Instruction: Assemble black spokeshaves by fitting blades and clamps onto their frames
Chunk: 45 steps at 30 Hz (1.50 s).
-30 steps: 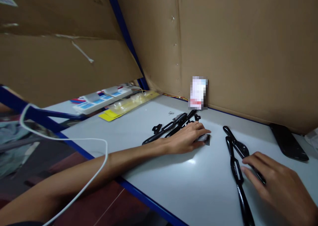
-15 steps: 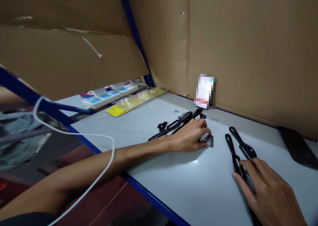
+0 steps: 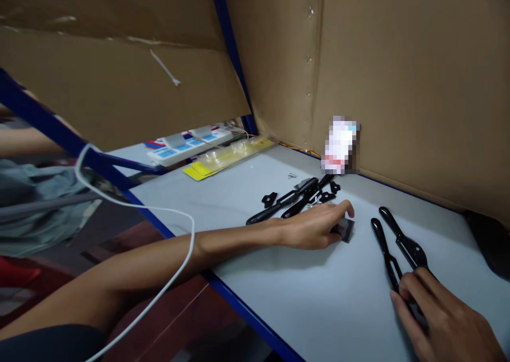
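Note:
My left hand (image 3: pixel 314 226) is closed on a small flat grey blade (image 3: pixel 348 230), pinched just above the white tabletop, with the index finger raised. Beside that wrist lie black two-handled spokeshave bodies (image 3: pixel 265 213), small black lever caps (image 3: pixel 269 199) and tiny silver screws (image 3: pixel 292 176). At lower right, my right hand (image 3: pixel 446 314) has its thumb and fingers around the middle of a black spokeshave (image 3: pixel 385 248), partly hidden under the hand. Another black spokeshave (image 3: pixel 402 240) with a rounded middle lies alongside, its near end covered by my fingers.
A phone (image 3: pixel 340 145) with a blurred screen leans against the cardboard wall (image 3: pixel 414 86). Yellow-backed clear packaging (image 3: pixel 229 157) and a white power strip (image 3: pixel 189 146) are at the back left. A dark flat object (image 3: pixel 488 245) sits far right. A white cable (image 3: pixel 187 256) hangs across my left forearm.
The view has shifted, so everything sits further right. My left hand has drawn back from the loose parts, tilting the blade, and more of those parts show. My right fingers have drawn closer together.

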### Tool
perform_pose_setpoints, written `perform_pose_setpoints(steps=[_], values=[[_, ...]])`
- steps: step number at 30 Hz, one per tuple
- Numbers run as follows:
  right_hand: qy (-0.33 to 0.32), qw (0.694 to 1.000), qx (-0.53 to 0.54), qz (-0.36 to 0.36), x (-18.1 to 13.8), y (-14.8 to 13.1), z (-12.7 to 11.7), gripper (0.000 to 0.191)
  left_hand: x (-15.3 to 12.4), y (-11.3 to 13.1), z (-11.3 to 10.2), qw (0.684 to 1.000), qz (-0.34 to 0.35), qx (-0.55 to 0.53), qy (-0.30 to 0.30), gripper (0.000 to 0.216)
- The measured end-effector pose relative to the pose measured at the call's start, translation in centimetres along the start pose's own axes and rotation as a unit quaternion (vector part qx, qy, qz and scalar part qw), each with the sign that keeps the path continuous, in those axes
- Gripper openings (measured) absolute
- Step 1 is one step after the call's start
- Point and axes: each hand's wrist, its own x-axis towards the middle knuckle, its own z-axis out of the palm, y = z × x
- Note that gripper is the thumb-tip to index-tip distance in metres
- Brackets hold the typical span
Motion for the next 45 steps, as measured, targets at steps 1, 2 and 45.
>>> perform_pose_setpoints(steps=[1, 2, 45], values=[[-0.005, 1.000, 0.011, 0.006, -0.1, 0.1, 0.1, 0.040, -0.1, 0.1, 0.0, 1.000, 0.009, -0.009, -0.003, 0.048], [-0.010, 1.000, 0.023, 0.012, -0.2, 0.1, 0.2, 0.040, -0.1, 0.1, 0.1, 1.000, 0.018, -0.019, -0.002, 0.048], [-0.038, 0.998, 0.013, 0.058, 0.6, 2.3, -0.1, 0.050, -0.5, 1.0, 0.7, 0.968, 0.005, -0.235, 0.084, 0.021]])
